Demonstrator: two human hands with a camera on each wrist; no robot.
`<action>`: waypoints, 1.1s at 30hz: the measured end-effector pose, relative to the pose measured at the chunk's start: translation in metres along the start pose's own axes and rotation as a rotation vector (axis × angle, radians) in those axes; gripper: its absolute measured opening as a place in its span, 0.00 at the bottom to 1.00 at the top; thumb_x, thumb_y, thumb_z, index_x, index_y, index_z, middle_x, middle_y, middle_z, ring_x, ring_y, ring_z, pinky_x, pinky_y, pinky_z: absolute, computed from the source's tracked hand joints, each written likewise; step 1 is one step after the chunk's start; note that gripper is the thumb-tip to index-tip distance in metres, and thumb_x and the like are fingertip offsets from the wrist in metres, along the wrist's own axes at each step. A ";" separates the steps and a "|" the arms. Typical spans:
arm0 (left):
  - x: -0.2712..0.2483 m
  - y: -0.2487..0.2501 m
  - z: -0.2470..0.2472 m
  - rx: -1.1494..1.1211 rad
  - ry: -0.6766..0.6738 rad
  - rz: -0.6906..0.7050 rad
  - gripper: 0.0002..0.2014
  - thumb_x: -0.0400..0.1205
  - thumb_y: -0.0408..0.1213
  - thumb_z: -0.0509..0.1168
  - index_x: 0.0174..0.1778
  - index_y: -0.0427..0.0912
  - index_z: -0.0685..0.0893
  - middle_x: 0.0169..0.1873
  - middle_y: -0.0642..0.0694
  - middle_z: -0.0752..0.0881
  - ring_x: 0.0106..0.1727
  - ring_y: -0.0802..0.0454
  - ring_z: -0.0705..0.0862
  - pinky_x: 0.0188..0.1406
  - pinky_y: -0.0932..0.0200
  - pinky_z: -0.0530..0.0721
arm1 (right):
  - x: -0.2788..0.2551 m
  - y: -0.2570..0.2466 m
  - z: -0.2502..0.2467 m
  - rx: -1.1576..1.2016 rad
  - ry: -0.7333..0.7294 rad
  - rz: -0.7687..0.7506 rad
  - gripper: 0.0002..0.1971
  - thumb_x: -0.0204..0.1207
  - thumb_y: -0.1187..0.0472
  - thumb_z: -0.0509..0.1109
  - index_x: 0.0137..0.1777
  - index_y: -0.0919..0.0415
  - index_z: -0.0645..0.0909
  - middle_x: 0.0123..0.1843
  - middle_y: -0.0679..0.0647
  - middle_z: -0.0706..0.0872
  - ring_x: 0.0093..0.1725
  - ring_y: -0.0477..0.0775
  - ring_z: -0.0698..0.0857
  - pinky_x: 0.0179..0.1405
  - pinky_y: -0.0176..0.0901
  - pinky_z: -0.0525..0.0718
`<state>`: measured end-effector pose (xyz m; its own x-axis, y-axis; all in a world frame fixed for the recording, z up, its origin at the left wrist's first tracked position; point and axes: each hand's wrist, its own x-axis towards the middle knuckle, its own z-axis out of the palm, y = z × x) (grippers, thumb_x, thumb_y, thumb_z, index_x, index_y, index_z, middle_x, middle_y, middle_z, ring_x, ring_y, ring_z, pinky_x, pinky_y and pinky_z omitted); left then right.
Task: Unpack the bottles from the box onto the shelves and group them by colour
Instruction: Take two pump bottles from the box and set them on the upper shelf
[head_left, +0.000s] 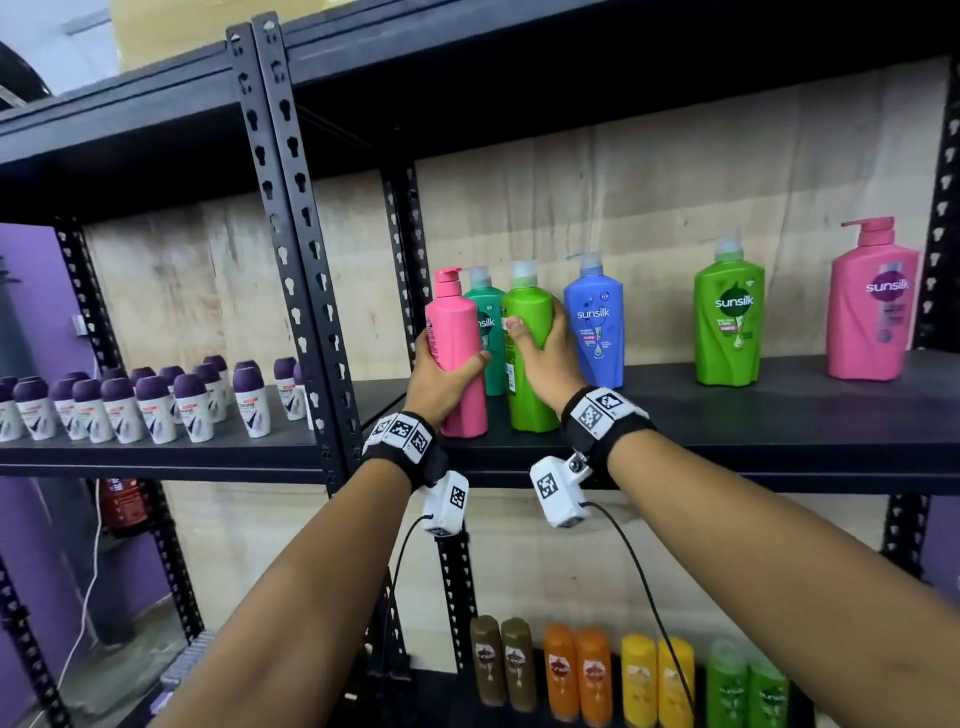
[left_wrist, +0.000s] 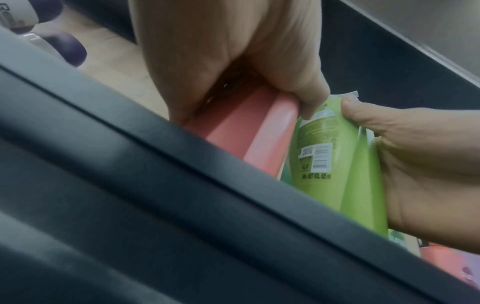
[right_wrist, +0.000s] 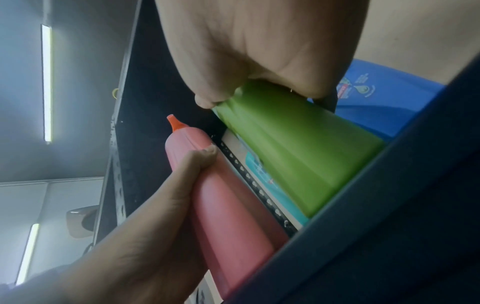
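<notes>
My left hand (head_left: 449, 364) grips a pink pump bottle (head_left: 457, 338) standing at the left end of the middle shelf (head_left: 727, 415). Beside it my right hand (head_left: 545, 343) grips a light green bottle (head_left: 530, 322), thumb on its front. In the left wrist view the pink bottle (left_wrist: 254, 131) and the green bottle (left_wrist: 335, 164) stand side by side above the shelf edge. The right wrist view shows the green bottle (right_wrist: 293, 152) in my palm and the pink bottle (right_wrist: 228, 205) to its left. A dark green bottle (head_left: 488, 322) stands behind them, partly hidden.
On the same shelf stand a blue bottle (head_left: 597, 322), another green bottle (head_left: 730, 322) and a big pink bottle (head_left: 872, 306). Purple-capped roll-ons (head_left: 156, 400) fill the left shelf. Brown, orange, yellow and green bottles (head_left: 623, 675) line the lower shelf.
</notes>
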<state>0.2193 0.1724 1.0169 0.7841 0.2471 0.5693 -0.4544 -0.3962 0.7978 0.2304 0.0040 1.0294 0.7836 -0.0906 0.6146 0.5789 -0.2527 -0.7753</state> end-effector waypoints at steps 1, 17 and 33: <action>0.003 -0.001 -0.001 0.013 -0.004 -0.009 0.47 0.74 0.52 0.81 0.82 0.43 0.61 0.65 0.42 0.81 0.58 0.48 0.85 0.66 0.43 0.85 | 0.004 0.001 0.002 -0.015 -0.007 0.015 0.36 0.83 0.38 0.65 0.86 0.48 0.57 0.79 0.60 0.72 0.78 0.62 0.73 0.77 0.59 0.72; 0.000 0.001 -0.002 0.087 -0.034 -0.115 0.48 0.75 0.58 0.78 0.83 0.42 0.60 0.71 0.39 0.79 0.63 0.44 0.83 0.72 0.42 0.81 | -0.009 0.002 0.009 -0.056 0.008 0.040 0.38 0.83 0.50 0.70 0.87 0.55 0.56 0.79 0.63 0.69 0.74 0.63 0.76 0.74 0.51 0.74; -0.131 0.006 0.009 0.154 0.220 0.190 0.10 0.83 0.39 0.70 0.60 0.45 0.86 0.53 0.50 0.83 0.51 0.56 0.85 0.58 0.58 0.84 | -0.129 0.010 -0.072 -0.374 -0.102 -0.308 0.09 0.78 0.64 0.70 0.57 0.59 0.83 0.50 0.51 0.79 0.49 0.49 0.81 0.59 0.50 0.82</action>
<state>0.1179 0.1297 0.9453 0.5737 0.3339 0.7479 -0.5020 -0.5782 0.6432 0.1186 -0.0564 0.9525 0.6180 0.1327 0.7749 0.6808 -0.5832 -0.4431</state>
